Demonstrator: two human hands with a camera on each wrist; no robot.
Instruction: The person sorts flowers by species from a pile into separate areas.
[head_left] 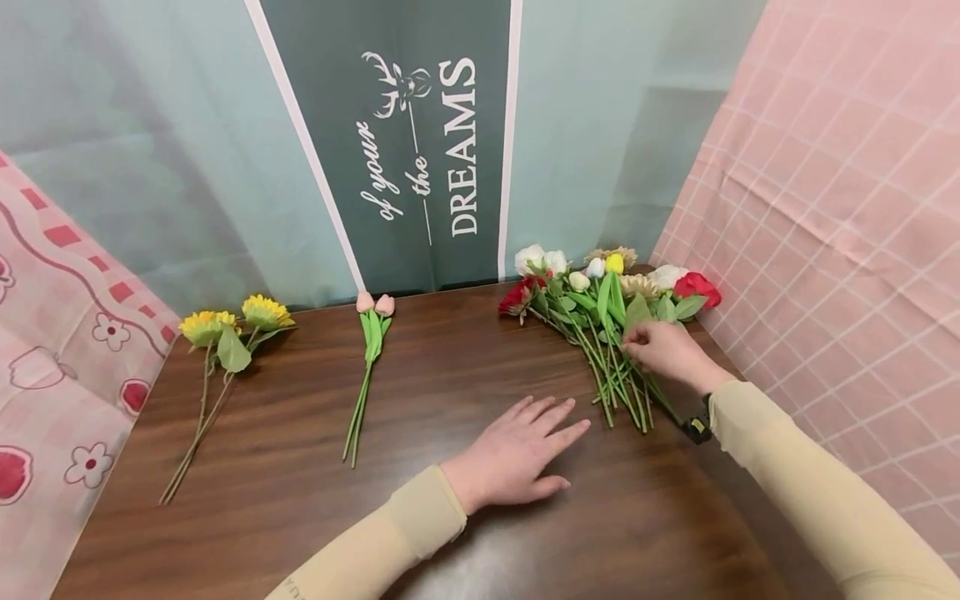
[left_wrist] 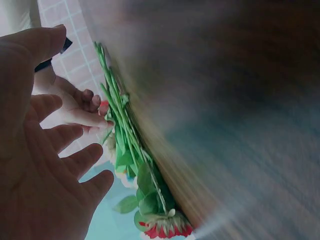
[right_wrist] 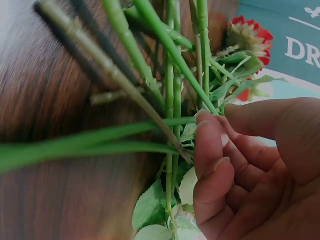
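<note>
At the right of the head view lies a mixed bunch of flowers, its green stems (head_left: pixel 609 375) crossing on the table. My right hand (head_left: pixel 667 352) is over these stems, thumb and fingertips together. The right wrist view shows those fingertips pinching a thin green flower stem (right_wrist: pixel 172 52); its bloom is hidden there. A red flower (right_wrist: pixel 250 42) hangs beyond the thumb. My left hand (head_left: pixel 517 454) is spread palm down, low over the table left of the stem ends, holding nothing. Its fingers (left_wrist: pixel 82 160) are apart in the left wrist view.
Two pink tulips (head_left: pixel 375 304) lie together mid-table. Farther left are two sunflowers (head_left: pixel 266 312) with long stems. The brown wooden table (head_left: pixel 285 467) meets a green printed curtain (head_left: pixel 600 150) behind, with pink cloths (head_left: pixel 840 275) at both sides.
</note>
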